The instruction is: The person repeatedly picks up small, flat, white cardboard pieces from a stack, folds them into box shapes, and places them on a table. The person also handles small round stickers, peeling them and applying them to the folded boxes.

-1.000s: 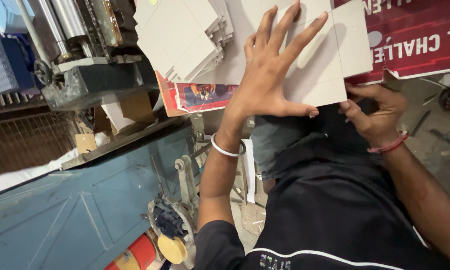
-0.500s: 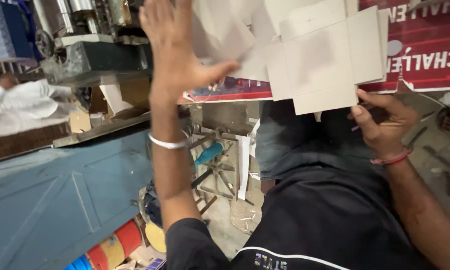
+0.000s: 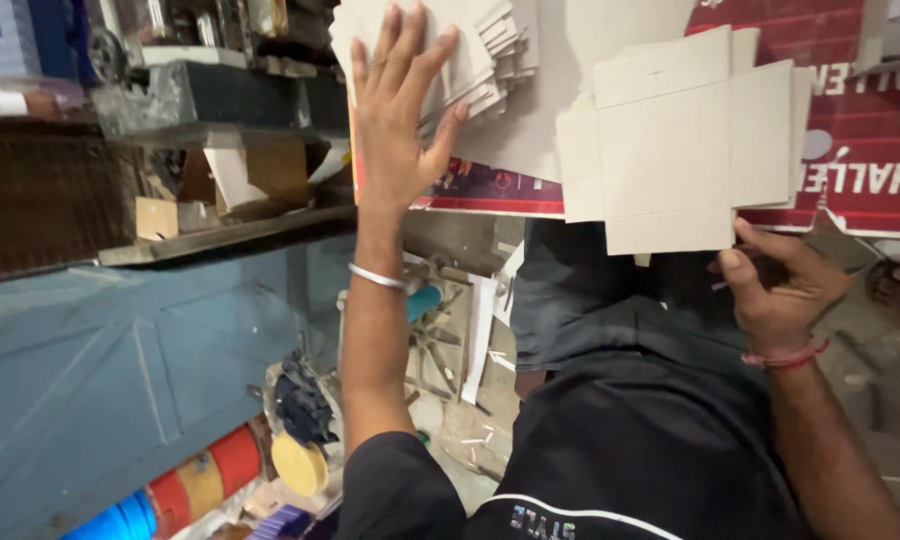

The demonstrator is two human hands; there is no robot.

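Note:
My left hand point(image 3: 400, 120), with a silver bangle on its wrist, lies flat with fingers spread on a fanned pile of grey cardboard blanks point(image 3: 490, 60) at the top middle. It grips nothing. A second neat stack of die-cut grey blanks point(image 3: 670, 150) lies to the right on a red printed sheet point(image 3: 870, 170). My right hand point(image 3: 780, 290), with a red thread on its wrist, has its fingers curled at that stack's near right corner, thumb and forefinger on the edge.
A blue metal machine body point(image 3: 120, 360) fills the left, with a dark machine head point(image 3: 220, 90) and cardboard scraps above it. Another person's white sleeve point(image 3: 0, 100) shows at far left. Paper offcuts litter the floor point(image 3: 470, 430) by my black-clothed lap.
My left hand has left the right stack and swung left onto the fanned pile. My right hand stays at the right stack's near edge.

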